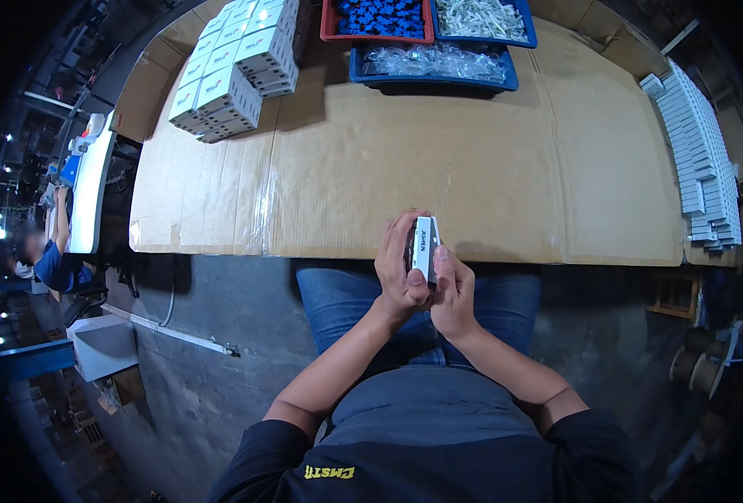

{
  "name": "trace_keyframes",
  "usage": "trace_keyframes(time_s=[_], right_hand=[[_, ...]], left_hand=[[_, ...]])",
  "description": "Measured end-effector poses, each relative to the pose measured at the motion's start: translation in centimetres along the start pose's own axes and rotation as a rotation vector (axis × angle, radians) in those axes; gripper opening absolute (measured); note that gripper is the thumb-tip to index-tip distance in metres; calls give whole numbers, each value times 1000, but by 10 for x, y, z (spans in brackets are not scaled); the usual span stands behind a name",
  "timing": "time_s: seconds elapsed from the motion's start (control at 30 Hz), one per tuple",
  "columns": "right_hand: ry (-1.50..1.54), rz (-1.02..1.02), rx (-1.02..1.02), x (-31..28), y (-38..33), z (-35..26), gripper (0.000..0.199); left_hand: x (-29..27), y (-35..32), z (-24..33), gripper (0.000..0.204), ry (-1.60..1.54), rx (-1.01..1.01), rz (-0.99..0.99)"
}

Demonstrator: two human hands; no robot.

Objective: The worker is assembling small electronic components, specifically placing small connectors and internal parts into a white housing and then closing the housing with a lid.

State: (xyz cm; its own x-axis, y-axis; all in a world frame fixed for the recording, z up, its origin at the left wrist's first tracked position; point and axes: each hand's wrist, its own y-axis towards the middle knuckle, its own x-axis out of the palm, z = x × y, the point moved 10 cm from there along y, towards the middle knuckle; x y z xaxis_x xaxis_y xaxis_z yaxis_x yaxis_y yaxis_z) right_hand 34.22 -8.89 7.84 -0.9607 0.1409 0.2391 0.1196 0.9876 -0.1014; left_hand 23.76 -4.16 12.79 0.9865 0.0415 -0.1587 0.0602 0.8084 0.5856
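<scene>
A small white box (424, 243) with dark printing on its narrow side is held upright between my two hands, just over the table's front edge. My left hand (400, 264) wraps it from the left, thumb pressed low on the near end. From the other side my right hand (453, 285) grips it, with the thumb along its right edge. My palms and fingers hide most of the box, and its lower part cannot be made out.
Stacked white boxes (229, 96) stand at the far left of the cardboard-covered table (346, 184). At the back are a red bin (377, 38) of blue parts, a blue bin (531, 25) of pale parts and another blue bin (439, 82) of clear bags. White boxes (698, 151) line the right edge. A person (57, 260) sits at left.
</scene>
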Motion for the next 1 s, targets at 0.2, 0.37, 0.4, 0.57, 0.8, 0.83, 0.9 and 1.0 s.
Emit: trace_keyframes(time_s=[0.2, 0.37, 0.4, 0.57, 0.8, 0.83, 0.9, 1.0], right_hand=[[-23, -8, -27, 1, 14, -15, 59], [25, -178, 115, -5, 30, -18, 56], [-66, -240, 121, -4, 29, -21, 55], [-811, -251, -312, -7, 18, -62, 80], [-858, -123, -795, -21, 3, -94, 77], [-848, -119, -821, -21, 4, -96, 79], [-860, -173, -846, -22, 6, -96, 79], [-871, -193, -914, -22, 4, -97, 80]], left_hand=[[7, 4, -8, 95, -70, -90, -88], [16, -2, -31, 110, -74, -172, -261], [18, -4, -27, 110, -75, -174, -265], [25, -36, -53, 98, -620, -877, -127], [64, -47, -12, 87, -862, -1078, -308], [68, -49, -6, 87, -875, -1105, -347], [75, -54, 1, 87, -921, -1139, -398], [79, -51, 4, 84, -886, -1125, -370]])
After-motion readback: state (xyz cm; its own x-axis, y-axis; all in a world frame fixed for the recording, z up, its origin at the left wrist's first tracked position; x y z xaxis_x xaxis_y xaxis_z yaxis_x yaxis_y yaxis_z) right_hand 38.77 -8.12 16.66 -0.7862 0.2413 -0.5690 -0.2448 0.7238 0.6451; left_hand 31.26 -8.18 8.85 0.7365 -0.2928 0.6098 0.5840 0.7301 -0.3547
